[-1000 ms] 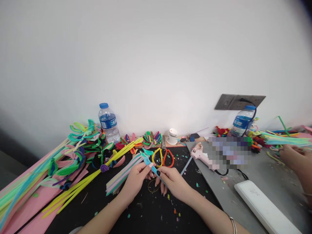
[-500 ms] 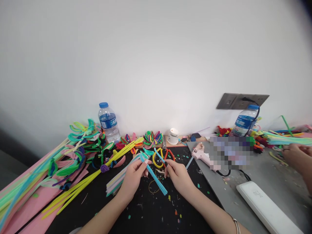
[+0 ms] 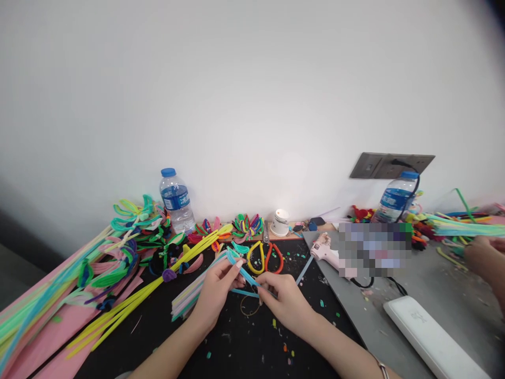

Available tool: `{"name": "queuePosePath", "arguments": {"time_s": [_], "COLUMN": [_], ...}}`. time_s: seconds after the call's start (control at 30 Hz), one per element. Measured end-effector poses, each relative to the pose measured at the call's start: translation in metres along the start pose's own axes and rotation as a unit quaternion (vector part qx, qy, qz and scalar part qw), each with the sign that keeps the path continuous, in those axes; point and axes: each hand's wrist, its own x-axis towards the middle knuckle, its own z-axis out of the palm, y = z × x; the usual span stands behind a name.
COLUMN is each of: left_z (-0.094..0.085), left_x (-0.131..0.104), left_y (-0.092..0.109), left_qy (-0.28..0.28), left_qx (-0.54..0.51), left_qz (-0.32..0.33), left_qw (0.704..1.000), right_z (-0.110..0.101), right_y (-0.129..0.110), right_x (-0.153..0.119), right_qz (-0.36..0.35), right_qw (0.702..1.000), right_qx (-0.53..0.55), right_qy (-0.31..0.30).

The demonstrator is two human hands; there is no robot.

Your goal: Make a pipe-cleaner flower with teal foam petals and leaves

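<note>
Blue pipe cleaners [image 3: 246,276] stretch between my two hands over the black mat. My left hand [image 3: 216,288] pinches them near their upper end with thumb and fingers. Just to the right, my right hand [image 3: 284,301] is closed on the same strands, fingertips pressed together. A blue length also crosses below the left fingers, partly covered by the hands. Behind the left hand lies a bundle of pastel pipe cleaners [image 3: 194,292]. Scissors with one yellow and one red handle [image 3: 273,259] rest just beyond my hands.
Yellow pipe cleaners [image 3: 138,297] and looped colourful pieces [image 3: 114,258] lie left. Water bottles [image 3: 176,202] stand by the wall. A white cup [image 3: 280,223], pink glue gun [image 3: 327,253] and white power strip [image 3: 430,334] sit rightward. Another person's hand [image 3: 483,258] is far right.
My right hand has moved left and slightly down, bringing its fingers onto the blue strands close to my left hand. The scissors' handles are more exposed. My left hand stays nearly in place.
</note>
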Motion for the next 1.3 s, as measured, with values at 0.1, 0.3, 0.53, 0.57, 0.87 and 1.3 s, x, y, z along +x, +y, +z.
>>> {"name": "queuePosePath", "arguments": {"time_s": [0.1,0.3,0.53,0.57,0.87,1.3], "left_z": [-0.001,-0.002,-0.002,-0.002,-0.007,-0.01], "left_x": [0.0,0.002,0.002,0.001,0.002,0.006], "left_y": [0.0,0.0,0.0,0.001,0.004,0.004], "left_qy": [0.003,0.006,0.058,0.08,0.089,0.066], "left_qx": [0.0,0.044,0.132,0.136,0.062,0.091], "left_qz": [-0.003,0.004,0.08,0.099,0.101,0.092], "left_qw": [1.0,0.999,0.986,0.982,0.989,0.989], "right_z": [-0.003,-0.008,-0.008,-0.008,-0.007,-0.009], "right_y": [0.002,0.008,0.009,0.008,0.007,0.007], "right_x": [0.002,0.006,0.006,0.006,0.005,0.005], "right_qz": [0.023,0.066,0.052,0.045,0.017,-0.004], "right_qw": [0.999,0.993,0.992,0.994,0.999,0.996], "right_qx": [0.012,0.039,0.054,0.052,0.026,-0.017], "right_qy": [0.025,0.095,0.097,0.089,0.043,0.082]}}
